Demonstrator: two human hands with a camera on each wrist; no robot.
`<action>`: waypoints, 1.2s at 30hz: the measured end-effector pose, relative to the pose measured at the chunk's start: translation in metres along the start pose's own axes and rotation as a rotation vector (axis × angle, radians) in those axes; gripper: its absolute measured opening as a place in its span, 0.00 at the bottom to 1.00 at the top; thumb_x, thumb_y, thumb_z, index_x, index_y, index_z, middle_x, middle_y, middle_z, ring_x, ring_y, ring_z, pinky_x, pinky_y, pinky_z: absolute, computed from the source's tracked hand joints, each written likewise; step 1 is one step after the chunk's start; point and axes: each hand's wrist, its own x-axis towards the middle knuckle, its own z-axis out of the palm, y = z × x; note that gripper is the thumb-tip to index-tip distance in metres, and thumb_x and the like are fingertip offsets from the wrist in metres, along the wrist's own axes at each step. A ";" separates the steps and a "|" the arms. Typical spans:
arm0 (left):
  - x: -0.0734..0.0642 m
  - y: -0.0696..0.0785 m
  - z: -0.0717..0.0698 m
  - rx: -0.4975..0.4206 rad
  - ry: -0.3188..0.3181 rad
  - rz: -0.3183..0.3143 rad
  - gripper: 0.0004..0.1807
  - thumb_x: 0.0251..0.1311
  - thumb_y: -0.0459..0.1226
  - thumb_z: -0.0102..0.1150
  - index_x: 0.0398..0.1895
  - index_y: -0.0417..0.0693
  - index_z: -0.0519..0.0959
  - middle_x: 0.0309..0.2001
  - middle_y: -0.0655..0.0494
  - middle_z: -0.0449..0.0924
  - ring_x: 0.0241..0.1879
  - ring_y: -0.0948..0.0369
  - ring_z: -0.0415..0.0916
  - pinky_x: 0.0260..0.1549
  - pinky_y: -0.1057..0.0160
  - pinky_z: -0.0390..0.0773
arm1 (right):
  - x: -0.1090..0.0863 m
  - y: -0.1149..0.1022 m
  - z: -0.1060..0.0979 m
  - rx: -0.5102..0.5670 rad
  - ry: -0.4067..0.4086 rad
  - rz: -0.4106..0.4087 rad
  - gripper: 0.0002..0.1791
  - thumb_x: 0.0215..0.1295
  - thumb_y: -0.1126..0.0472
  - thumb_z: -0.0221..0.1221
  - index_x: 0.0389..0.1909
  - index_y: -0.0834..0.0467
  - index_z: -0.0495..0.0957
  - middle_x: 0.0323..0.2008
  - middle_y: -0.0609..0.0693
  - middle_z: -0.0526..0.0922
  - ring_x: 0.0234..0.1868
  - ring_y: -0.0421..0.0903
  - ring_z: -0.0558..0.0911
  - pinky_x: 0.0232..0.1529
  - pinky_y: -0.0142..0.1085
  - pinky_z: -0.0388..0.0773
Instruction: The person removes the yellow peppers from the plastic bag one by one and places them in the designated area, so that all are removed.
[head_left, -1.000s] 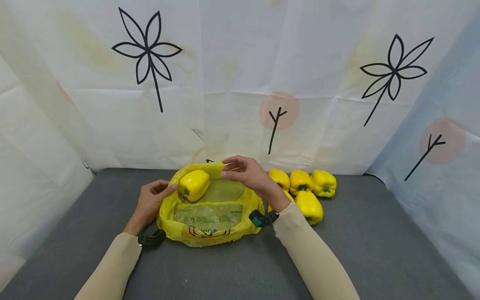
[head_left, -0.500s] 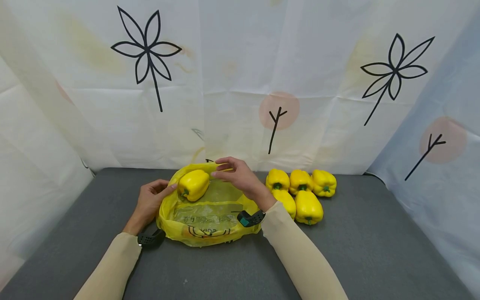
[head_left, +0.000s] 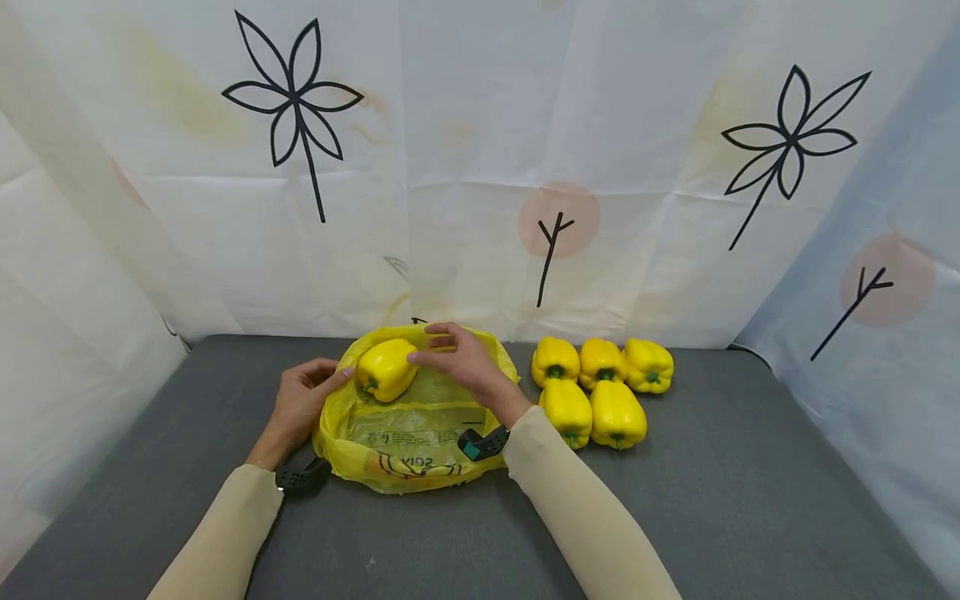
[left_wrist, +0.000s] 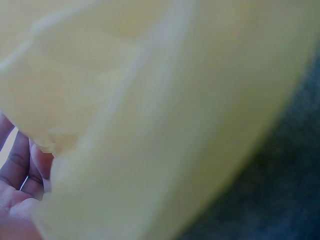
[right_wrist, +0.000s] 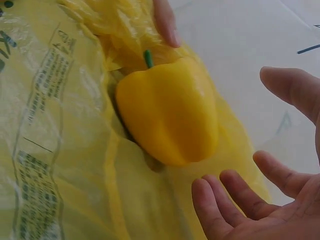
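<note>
A yellow plastic bag (head_left: pixel 360 467) with its mouth spread upward stands on the dark table. One yellow bell pepper (head_left: pixel 387 370) with a green stem lies inside, at the bag's left side. At the left rim, my left hand (head_left: pixel 294 408) pinches the bag edge, the thumb lying over the inside. Bag plastic fills most of the left wrist view, with part of the left hand's fingers (left_wrist: pixel 17 162) showing at its left edge. My right hand (head_left: pixel 472 364) is over the bag's far right side. Its fingers (right_wrist: pixel 240 195) are spread and apart from the pepper (right_wrist: pixel 170 112).
Several more yellow bell peppers (head_left: pixel 617 414) sit in two rows right of the bag, beside my right forearm. A white patterned cloth (head_left: pixel 465 150) hangs behind the grey table (head_left: pixel 735 500) and along its sides.
My right hand has moved left over the bag toward the pepper inside, uncovering more of the peppers on the right. The left hand and the pepper in the bag stay put.
</note>
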 end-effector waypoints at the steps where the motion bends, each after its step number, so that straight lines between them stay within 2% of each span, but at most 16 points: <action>1: 0.000 0.000 0.000 0.002 0.001 0.000 0.17 0.69 0.35 0.64 0.48 0.24 0.79 0.36 0.60 0.83 0.34 0.63 0.81 0.33 0.68 0.84 | 0.001 0.001 0.002 -0.006 0.007 0.007 0.37 0.63 0.51 0.71 0.70 0.53 0.70 0.66 0.55 0.71 0.66 0.53 0.73 0.61 0.50 0.75; 9: 0.001 0.000 0.000 0.011 -0.003 -0.008 0.17 0.69 0.36 0.64 0.48 0.26 0.80 0.36 0.60 0.84 0.34 0.63 0.81 0.33 0.68 0.84 | 0.005 0.006 0.015 0.017 0.027 0.052 0.39 0.60 0.53 0.73 0.71 0.54 0.69 0.66 0.58 0.72 0.63 0.55 0.75 0.60 0.53 0.76; 16: 0.001 0.001 0.000 0.010 -0.006 0.000 0.17 0.69 0.35 0.64 0.48 0.26 0.80 0.36 0.59 0.84 0.34 0.63 0.81 0.33 0.68 0.84 | 0.007 0.009 0.024 -0.019 0.031 0.068 0.41 0.60 0.50 0.74 0.71 0.54 0.67 0.66 0.58 0.72 0.63 0.54 0.74 0.59 0.49 0.76; 25: 0.001 0.001 0.000 0.003 -0.005 0.010 0.17 0.69 0.35 0.63 0.48 0.24 0.80 0.36 0.60 0.84 0.34 0.63 0.81 0.33 0.68 0.84 | 0.009 0.014 0.035 -0.041 0.003 0.046 0.45 0.59 0.51 0.74 0.74 0.57 0.62 0.62 0.57 0.74 0.59 0.51 0.76 0.58 0.48 0.77; 36: 0.001 0.001 -0.001 0.002 0.003 0.013 0.16 0.69 0.35 0.64 0.47 0.26 0.80 0.35 0.60 0.84 0.34 0.63 0.81 0.33 0.69 0.83 | 0.008 0.016 0.044 -0.070 -0.011 0.034 0.50 0.58 0.49 0.74 0.76 0.60 0.59 0.63 0.57 0.72 0.57 0.50 0.76 0.56 0.46 0.77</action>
